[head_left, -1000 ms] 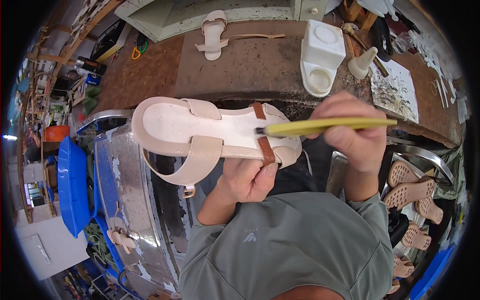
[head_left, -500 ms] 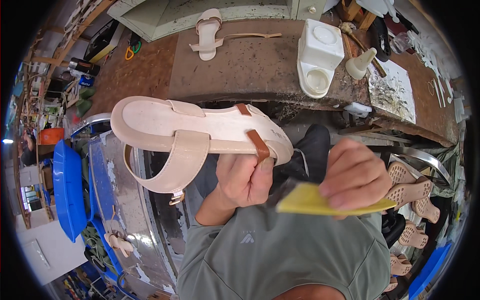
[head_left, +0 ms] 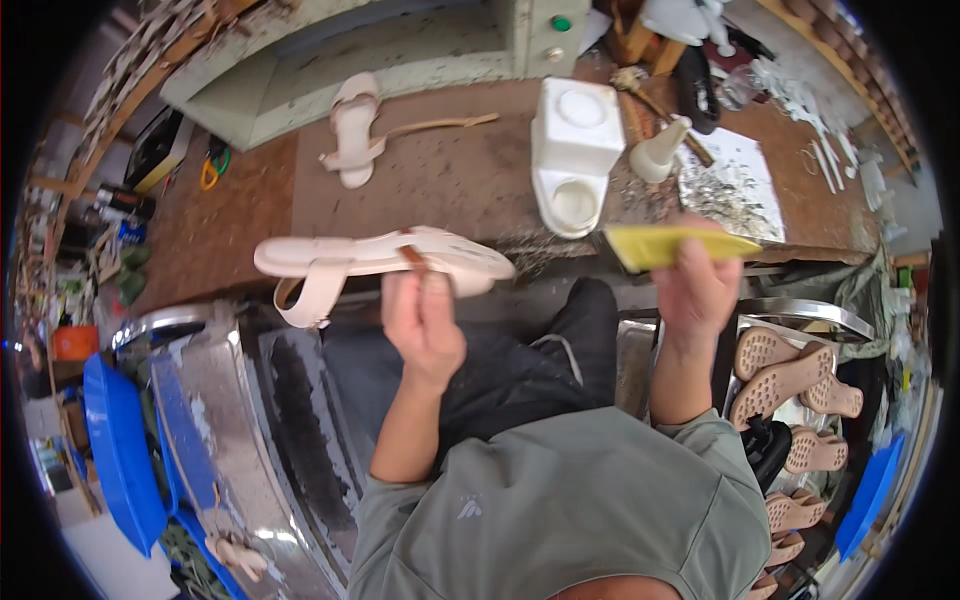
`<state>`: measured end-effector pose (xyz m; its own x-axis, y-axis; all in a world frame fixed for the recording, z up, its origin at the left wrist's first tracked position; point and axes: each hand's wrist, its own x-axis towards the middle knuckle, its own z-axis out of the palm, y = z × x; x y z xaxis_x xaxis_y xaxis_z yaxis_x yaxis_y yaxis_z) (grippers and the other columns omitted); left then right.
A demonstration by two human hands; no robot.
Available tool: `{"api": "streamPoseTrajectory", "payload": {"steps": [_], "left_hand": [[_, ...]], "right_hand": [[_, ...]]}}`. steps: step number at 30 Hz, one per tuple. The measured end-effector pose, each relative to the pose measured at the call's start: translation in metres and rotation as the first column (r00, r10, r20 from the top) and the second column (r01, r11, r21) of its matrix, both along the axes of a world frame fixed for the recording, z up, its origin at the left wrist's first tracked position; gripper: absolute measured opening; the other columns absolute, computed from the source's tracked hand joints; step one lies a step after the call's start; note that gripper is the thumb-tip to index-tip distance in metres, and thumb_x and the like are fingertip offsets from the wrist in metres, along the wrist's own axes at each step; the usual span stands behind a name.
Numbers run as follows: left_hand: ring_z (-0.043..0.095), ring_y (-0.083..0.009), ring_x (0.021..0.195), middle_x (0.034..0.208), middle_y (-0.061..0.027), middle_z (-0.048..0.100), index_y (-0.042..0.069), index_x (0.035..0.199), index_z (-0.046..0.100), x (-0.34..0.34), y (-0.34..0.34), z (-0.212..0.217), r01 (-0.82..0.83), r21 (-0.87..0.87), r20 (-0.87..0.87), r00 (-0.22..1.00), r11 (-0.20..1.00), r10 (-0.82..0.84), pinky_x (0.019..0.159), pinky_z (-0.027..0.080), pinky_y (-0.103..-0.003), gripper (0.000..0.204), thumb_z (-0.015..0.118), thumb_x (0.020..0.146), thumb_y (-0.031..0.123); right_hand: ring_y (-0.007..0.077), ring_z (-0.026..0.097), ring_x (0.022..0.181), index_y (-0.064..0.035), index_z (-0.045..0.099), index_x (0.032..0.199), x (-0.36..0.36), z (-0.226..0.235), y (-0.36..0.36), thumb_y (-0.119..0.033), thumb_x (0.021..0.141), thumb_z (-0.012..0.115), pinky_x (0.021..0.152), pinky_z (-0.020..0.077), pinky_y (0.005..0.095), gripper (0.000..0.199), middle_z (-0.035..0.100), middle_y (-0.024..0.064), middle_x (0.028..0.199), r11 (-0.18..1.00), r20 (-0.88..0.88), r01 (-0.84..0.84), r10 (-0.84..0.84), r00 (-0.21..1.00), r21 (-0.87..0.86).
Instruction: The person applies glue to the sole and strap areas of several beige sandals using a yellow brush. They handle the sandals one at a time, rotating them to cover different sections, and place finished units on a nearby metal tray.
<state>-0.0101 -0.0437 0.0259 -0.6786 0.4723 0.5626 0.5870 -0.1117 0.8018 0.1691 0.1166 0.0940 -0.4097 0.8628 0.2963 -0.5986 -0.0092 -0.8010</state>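
Note:
My left hand pinches a beige sandal by the brown strap tab near its heel. The sandal is held level above my lap, its toe to the left and its buckled strap hanging below the sole. My right hand, well apart at the right, grips a flat yellow wedge-shaped piece near the bench edge. The yellow piece is blurred, so its kind is unclear. A second beige sandal with a long loose strap lies on the bench.
On the bench stand a white two-part container and a white nozzle bottle, with a stained paper beside them. Orange-handled scissors lie at the left. Several beige soles are stacked at my right; a blue tub stands at the left.
Both hands have moved forward, away from my chest toward the bench. The sandal has tilted edge-on, and the yellow piece has risen with my right hand. The view has shifted slightly.

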Motion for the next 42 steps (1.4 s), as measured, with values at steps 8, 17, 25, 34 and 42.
{"api": "streamPoseTrajectory", "payload": {"steps": [8, 17, 25, 34, 42], "left_hand": [[0.053, -0.0115, 0.084, 0.097, -0.0050, 0.057, -0.002, 0.104, 0.055, -0.034, 0.045, -0.062, 0.229, 0.330, 0.641, 0.658, 0.916, -0.396, 0.080, 0.041, -0.026, 0.028, 0.046, 0.094, 0.022], [0.058, -0.0155, 0.091, 0.099, -0.0094, 0.062, -0.004, 0.103, 0.057, -0.046, 0.034, -0.077, 0.314, 0.290, 0.742, 0.523, 0.904, -0.420, 0.083, 0.043, -0.029, 0.029, 0.053, 0.090, 0.021], [0.053, -0.0184, 0.098, 0.107, -0.0120, 0.056, -0.009, 0.108, 0.049, -0.015, 0.016, -0.045, 0.258, 0.369, 0.630, 0.637, 0.893, -0.445, 0.088, 0.040, -0.030, 0.035, 0.052, 0.084, 0.017], [0.059, -0.0241, 0.085, 0.096, -0.0189, 0.061, -0.009, 0.089, 0.056, 0.030, -0.022, 0.031, 0.473, 0.545, 0.523, 0.453, 0.692, -0.722, 0.076, 0.047, -0.035, 0.026, 0.053, 0.081, 0.015], [0.060, -0.0241, 0.080, 0.089, -0.0183, 0.063, -0.008, 0.081, 0.057, 0.044, -0.045, 0.058, 0.514, 0.433, 0.547, 0.503, 0.740, -0.669, 0.072, 0.046, -0.035, 0.029, 0.051, 0.081, 0.021]], "right_hand": [[0.0145, 0.059, 0.070, 0.0020, 0.064, 0.090, -0.020, -0.086, 0.060, -0.010, 0.084, 0.062, 0.060, 0.0447, 0.0249, 0.014, 0.064, 0.0075, 0.079, 0.833, 0.628, -0.091, -0.335, 0.702, 0.546], [0.0130, 0.057, 0.066, 0.0011, 0.065, 0.089, -0.024, -0.095, 0.062, -0.010, 0.084, 0.063, 0.058, 0.0438, 0.0256, 0.012, 0.062, 0.0071, 0.077, 0.862, 0.686, -0.132, -0.287, 0.669, 0.490], [0.0040, 0.047, 0.059, 0.0006, 0.064, 0.090, -0.015, -0.085, 0.058, -0.012, 0.084, 0.064, 0.052, 0.0369, 0.0197, 0.014, 0.057, -0.0014, 0.071, 0.985, 0.702, -0.108, -0.021, 0.712, 0.138], [0.0146, 0.055, 0.057, 0.0051, 0.062, 0.088, -0.018, 0.000, -0.025, -0.009, 0.081, 0.065, 0.051, 0.0440, 0.0249, 0.016, 0.064, 0.0131, 0.077, 0.950, 0.138, -0.198, 0.168, 0.976, 0.242], [0.0194, 0.058, 0.059, 0.0063, 0.062, 0.087, -0.017, 0.022, -0.052, 0.000, 0.074, 0.067, 0.054, 0.0467, 0.0284, 0.015, 0.064, 0.0154, 0.075, 0.806, 0.186, -0.261, 0.190, 0.964, 0.530]]}}
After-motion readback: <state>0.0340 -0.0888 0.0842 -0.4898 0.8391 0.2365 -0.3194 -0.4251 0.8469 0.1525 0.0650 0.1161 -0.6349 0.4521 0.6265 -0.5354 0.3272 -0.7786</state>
